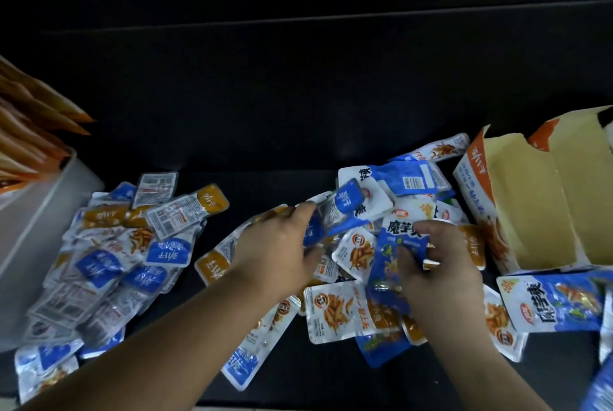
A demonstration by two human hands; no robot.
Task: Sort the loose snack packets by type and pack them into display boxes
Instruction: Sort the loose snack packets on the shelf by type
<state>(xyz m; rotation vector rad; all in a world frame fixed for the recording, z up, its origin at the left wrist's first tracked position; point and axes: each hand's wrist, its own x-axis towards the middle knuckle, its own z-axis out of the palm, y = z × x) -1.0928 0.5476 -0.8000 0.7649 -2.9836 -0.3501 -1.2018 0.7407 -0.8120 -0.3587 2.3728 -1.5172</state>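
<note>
Left grip [275, 254] pinched blue-ended packets [345, 205], right grip [444, 264] clamped one blue packet [388, 258], near the box [517, 185]; slick foil might slip into the mixed heap [335, 311].

packet pile [109, 264] left, display box [530, 211] right, tub [43, 211] far left

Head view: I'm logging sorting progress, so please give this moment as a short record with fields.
Left: the left hand pinches a few blue-ended packets
Right: the right hand grips a blue packet
Box: the display box at right lies open, no packet visible inside
Middle: mixed packets lie under both hands
Far left: a left pile of blue-ended and orange-ended packets lies beside a white bin
Surface: dark table
</note>
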